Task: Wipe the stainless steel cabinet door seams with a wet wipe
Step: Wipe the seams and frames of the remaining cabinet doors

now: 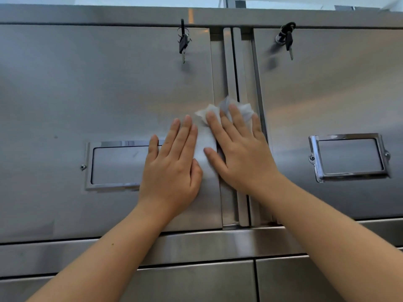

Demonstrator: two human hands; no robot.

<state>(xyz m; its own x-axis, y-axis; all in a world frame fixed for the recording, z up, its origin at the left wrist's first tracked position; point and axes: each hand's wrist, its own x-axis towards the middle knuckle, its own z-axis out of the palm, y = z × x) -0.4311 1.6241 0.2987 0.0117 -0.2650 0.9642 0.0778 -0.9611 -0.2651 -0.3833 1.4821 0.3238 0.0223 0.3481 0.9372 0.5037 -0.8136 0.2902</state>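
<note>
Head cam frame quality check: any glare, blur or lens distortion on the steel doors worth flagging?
Head view: the wide-angle lens bows the top rail; light is soft and even, with a warm reflection on the right door and bright glints on its chrome label frame; left hand, right hand and wet wipe are in focus; only faint shadows beside the keys.

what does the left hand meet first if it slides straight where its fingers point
Likely the bunched wipe, just ahead of the left hand on its index side; otherwise bare cabinet door.
</note>
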